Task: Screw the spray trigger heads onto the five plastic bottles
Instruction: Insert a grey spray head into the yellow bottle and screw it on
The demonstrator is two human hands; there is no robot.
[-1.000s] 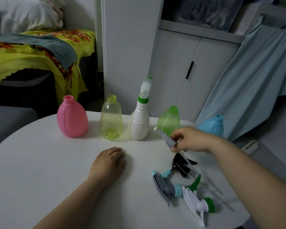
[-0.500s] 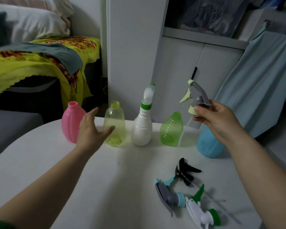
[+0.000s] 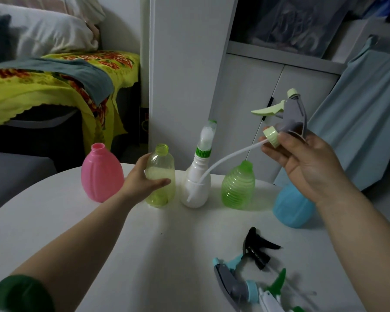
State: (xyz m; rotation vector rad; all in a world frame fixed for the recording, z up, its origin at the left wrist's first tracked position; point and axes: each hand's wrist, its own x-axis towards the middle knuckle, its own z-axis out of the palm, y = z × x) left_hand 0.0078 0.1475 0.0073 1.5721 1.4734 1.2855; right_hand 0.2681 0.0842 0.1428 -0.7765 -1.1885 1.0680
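Held head: 1 grey trigger head (image 3: 294, 115) with pale green lever, nozzle and collar, in the air at the right end of the bottle row
Pointing: nozzle up, lever out to the left, collar low and left; the long axis from collar to nozzle stands steep, leaning slightly right
Tube: 1 white dip tube (image 3: 225, 157) slants from the collar down and left, its tip in front of the white bottle's belly; whether it touches cannot be told
Right hand (image 3: 302, 163): palm toward the camera, fingers curled round the grey body and collar
Left hand (image 3: 140, 180): thumb across the front of the yellow-green bottle, fingers behind, wrapped round it
Bottles: 5 upright in a row at the far side of the tabletop (image 3: 99, 244); from the left, pink bottle (image 3: 101, 174), yellow-green bottle (image 3: 160, 190), white bottle (image 3: 196, 188), green ribbed bottle (image 3: 238, 188), blue bottle (image 3: 291, 210)
Necks and contents: pink, yellow-green and ribbed necks open; white bottle carries a green collar and translucent top; blue neck hidden behind the right hand; yellow-green walls are see-through, other contents cannot be told
Loose heads: 3 lying near the front right edge: black trigger head (image 3: 257, 248), grey-and-blue trigger head (image 3: 232, 282), white-and-green trigger head (image 3: 277, 296), cut by the frame
Surroundings: bed (image 3: 43, 86) at left, white cabinet (image 3: 245, 97) behind
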